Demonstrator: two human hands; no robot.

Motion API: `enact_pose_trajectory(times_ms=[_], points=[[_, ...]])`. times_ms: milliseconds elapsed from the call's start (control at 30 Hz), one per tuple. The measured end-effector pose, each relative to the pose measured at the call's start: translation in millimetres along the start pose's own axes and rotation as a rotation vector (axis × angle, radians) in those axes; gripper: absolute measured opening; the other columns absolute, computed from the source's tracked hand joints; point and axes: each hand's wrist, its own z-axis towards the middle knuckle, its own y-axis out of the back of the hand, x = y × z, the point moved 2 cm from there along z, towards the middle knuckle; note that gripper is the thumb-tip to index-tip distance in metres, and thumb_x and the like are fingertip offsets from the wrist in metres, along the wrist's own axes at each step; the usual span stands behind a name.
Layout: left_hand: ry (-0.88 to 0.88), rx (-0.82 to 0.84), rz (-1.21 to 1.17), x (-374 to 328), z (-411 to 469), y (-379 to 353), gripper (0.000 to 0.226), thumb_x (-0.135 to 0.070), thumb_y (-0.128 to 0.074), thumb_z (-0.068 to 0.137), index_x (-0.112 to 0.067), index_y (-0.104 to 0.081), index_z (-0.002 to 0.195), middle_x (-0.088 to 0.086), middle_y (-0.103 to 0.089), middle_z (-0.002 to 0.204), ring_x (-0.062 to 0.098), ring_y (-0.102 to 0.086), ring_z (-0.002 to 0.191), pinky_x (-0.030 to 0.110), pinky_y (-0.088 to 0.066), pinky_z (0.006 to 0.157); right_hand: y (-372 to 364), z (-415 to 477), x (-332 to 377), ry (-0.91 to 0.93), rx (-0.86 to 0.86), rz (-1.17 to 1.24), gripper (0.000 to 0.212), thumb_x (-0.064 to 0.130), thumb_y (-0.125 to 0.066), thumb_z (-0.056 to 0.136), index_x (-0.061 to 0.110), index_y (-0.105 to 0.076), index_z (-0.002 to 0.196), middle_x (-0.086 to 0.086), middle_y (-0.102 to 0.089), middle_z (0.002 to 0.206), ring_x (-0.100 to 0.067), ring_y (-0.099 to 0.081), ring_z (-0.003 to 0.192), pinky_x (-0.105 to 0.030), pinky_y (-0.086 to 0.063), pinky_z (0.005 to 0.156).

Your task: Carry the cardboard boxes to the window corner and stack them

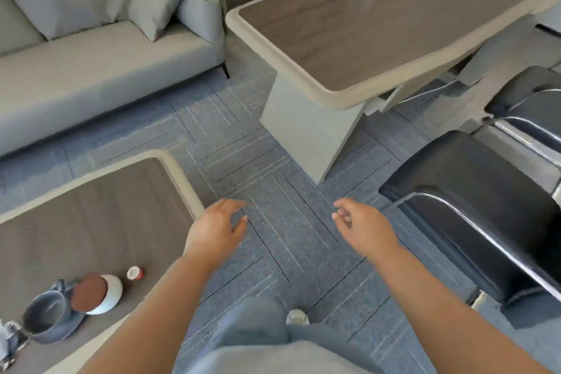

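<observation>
No cardboard box is in view. My left hand [218,227] and my right hand [362,223] are both stretched out in front of me over the grey carpet, palms turned toward each other. Their fingers are loosely curled and hold nothing. About a hand's width of bare carpet lies between them.
A low coffee table [170,161] at the left carries a grey pot [45,317], a white jar with a brown lid [97,293] and a small red can [135,273]. A grey sofa [91,64] stands behind it. Ahead is a desk [318,82], with black chairs [473,206] at the right.
</observation>
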Motion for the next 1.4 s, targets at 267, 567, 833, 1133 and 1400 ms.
enact_pose_trajectory(times_ms=[267,567,833,1133,1400], points=[[0.236,-0.084,0.011,49.0,106.6,28.7,0.030,-0.027,-0.052,0.091,-0.016,-0.058,0.119,0.000,-0.061,0.117,0.018,-0.058,0.107,0.032,-0.047,0.084,31.7,182.2,86.7,0.289,0.021,-0.011,0.029,0.032,-0.050,0.094,0.018,-0.056,0.118,0.004,-0.065,0.107,-0.017,-0.062,0.097,-0.035,-0.051,0.080],[0.137,-0.069,0.029,68.4,311.2,82.0,0.034,-0.031,-0.048,0.093,-0.017,-0.053,0.124,-0.001,-0.058,0.121,0.018,-0.056,0.111,0.033,-0.049,0.085,36.0,350.7,126.6,0.256,0.133,-0.104,0.033,0.036,-0.047,0.095,0.021,-0.053,0.124,0.007,-0.064,0.111,-0.013,-0.061,0.101,-0.032,-0.050,0.081],[0.116,-0.136,-0.023,72.7,469.4,129.9,0.032,-0.027,-0.048,0.093,-0.017,-0.053,0.124,-0.001,-0.058,0.122,0.017,-0.056,0.111,0.034,-0.050,0.086,48.8,475.3,152.1,0.217,0.156,-0.111,0.030,0.032,-0.049,0.094,0.019,-0.057,0.119,0.006,-0.066,0.109,-0.015,-0.061,0.102,-0.030,-0.047,0.081],[0.323,-0.181,0.037,141.0,579.8,179.4,0.035,-0.029,-0.047,0.094,-0.019,-0.051,0.127,-0.003,-0.055,0.126,0.016,-0.053,0.114,0.032,-0.048,0.089,47.2,665.3,258.8,0.432,0.225,-0.108,0.029,0.033,-0.047,0.095,0.022,-0.054,0.121,0.009,-0.064,0.107,-0.011,-0.060,0.095,-0.029,-0.047,0.074],[0.581,-0.274,0.004,233.9,618.9,227.9,0.033,-0.029,-0.051,0.092,-0.019,-0.054,0.123,-0.003,-0.058,0.121,0.015,-0.055,0.110,0.032,-0.048,0.085,36.4,792.7,405.2,0.648,0.207,-0.081,0.031,0.032,-0.047,0.095,0.019,-0.055,0.121,0.006,-0.065,0.106,-0.016,-0.062,0.094,-0.034,-0.052,0.075]])
